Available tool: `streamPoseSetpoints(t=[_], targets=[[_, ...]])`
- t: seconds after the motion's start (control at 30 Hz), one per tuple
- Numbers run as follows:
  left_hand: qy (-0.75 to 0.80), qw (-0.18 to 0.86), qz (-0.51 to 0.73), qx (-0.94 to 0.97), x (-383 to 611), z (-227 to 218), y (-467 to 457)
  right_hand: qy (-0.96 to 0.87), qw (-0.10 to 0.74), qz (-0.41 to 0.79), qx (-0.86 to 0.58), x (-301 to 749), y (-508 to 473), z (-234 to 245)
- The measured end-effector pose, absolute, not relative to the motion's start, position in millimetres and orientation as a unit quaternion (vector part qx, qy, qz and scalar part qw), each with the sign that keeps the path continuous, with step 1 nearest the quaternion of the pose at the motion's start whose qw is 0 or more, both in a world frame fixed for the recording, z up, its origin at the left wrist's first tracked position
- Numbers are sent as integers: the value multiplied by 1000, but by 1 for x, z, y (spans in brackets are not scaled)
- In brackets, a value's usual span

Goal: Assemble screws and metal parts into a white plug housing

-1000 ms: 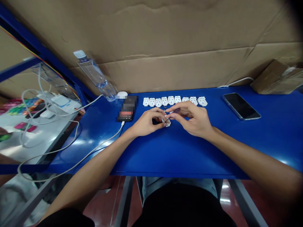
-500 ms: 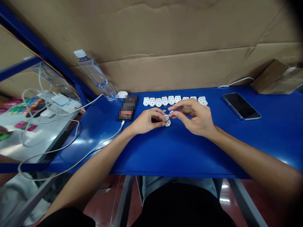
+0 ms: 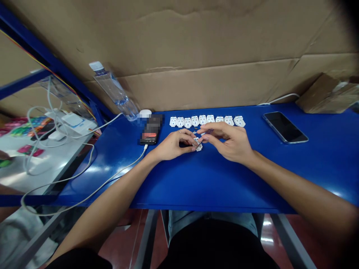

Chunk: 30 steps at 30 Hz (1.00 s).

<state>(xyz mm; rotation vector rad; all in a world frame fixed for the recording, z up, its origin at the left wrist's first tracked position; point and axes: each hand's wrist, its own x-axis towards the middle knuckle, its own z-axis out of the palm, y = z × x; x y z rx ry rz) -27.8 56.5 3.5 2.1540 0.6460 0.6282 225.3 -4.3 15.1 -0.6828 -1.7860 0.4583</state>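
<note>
My left hand (image 3: 172, 145) is pinching a small white plug part (image 3: 198, 145) low over the blue table (image 3: 213, 179); my right hand (image 3: 230, 142) is nipping at its top. Behind them, a row of white plugs (image 3: 206, 120) is lining up; any writing is too small to read.

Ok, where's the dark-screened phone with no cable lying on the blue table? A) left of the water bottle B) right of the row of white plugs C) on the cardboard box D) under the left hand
B: the dark-screened phone lies flat on the blue table, right of the row of white plugs, away from both hands.
</note>
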Motion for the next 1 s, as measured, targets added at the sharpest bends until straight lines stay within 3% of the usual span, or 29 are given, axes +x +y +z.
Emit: streamPoseSetpoints(t=[0.33,0.57,0.7,0.87,1.0], targets=[[259,382,266,846,-27,2,54,-782,504,226,-289,228,-5,19],[265,361,270,853,-25,-1,51,-788,524,132,-295,226,-5,20],[267,357,267,854,-24,-1,50,-802,491,155,-303,226,-5,19],[267,356,266,855,-23,0,50,-787,521,98,-316,225,-3,20],[261,339,261,865,-22,0,50,-821,465,118,-308,225,-1,20]])
